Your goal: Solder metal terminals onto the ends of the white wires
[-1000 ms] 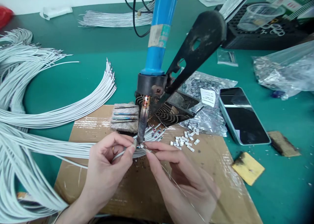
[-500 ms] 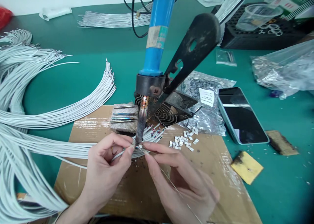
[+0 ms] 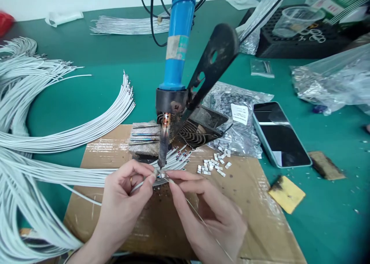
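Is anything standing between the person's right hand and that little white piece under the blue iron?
Nothing visible. The right hand is close beside the little white piece; the blue iron points down from above, not between them.

Before us, the soldering iron stands over the cardboard; we have cable bundles on its left, loose pieces to its right, a phone farther right, and a sponge before the phone.
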A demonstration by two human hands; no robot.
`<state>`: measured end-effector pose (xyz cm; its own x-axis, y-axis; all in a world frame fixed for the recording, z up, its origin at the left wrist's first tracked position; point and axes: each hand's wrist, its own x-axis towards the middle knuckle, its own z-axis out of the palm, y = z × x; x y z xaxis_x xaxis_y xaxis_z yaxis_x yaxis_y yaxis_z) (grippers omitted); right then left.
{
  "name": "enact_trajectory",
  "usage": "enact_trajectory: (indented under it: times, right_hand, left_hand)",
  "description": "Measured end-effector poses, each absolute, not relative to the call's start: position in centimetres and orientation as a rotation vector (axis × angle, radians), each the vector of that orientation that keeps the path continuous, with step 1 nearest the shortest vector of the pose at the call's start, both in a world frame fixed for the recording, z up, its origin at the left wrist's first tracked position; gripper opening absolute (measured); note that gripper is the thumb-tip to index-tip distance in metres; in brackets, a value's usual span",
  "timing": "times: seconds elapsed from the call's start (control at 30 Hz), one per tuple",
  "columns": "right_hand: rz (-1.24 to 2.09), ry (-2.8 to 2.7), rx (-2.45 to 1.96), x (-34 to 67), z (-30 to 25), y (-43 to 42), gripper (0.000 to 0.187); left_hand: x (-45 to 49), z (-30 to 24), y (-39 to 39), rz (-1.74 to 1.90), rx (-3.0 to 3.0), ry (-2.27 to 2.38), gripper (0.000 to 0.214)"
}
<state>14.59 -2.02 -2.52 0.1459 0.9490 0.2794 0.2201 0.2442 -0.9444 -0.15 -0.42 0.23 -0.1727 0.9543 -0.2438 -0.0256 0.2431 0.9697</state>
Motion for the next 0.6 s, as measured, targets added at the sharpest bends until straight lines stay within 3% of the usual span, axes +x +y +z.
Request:
enact_trajectory:
  times: [0.17, 0.33, 0.5, 0.6]
  right_hand:
    - [0.767, -0.972, -1.303, 16.5, -2.9, -2.2, 0.005]
    - [0.968, -0.544, -1.136, 21.1, -4.0, -2.3, 0.040]
    - [1.003, -0.423, -1.241, 23.9, -5.5, -3.1, 0.041]
    - [1.013, -0.410, -1.288, 24.0, -6.0, -3.3, 0.044]
  left_hand:
    - [-0.3, -0.6, -1.9, 1.046, 0.929, 1.441, 0.014]
    - [-0.1, -1.5, -5.2, 0.862, 0.933, 1.431, 0.015]
    - [-2.0, -2.5, -8.1, 0.745, 1.353, 1.342, 0.015]
    - [-4.4, -3.6, -8.5, 0.921, 1.570, 1.677, 0.016]
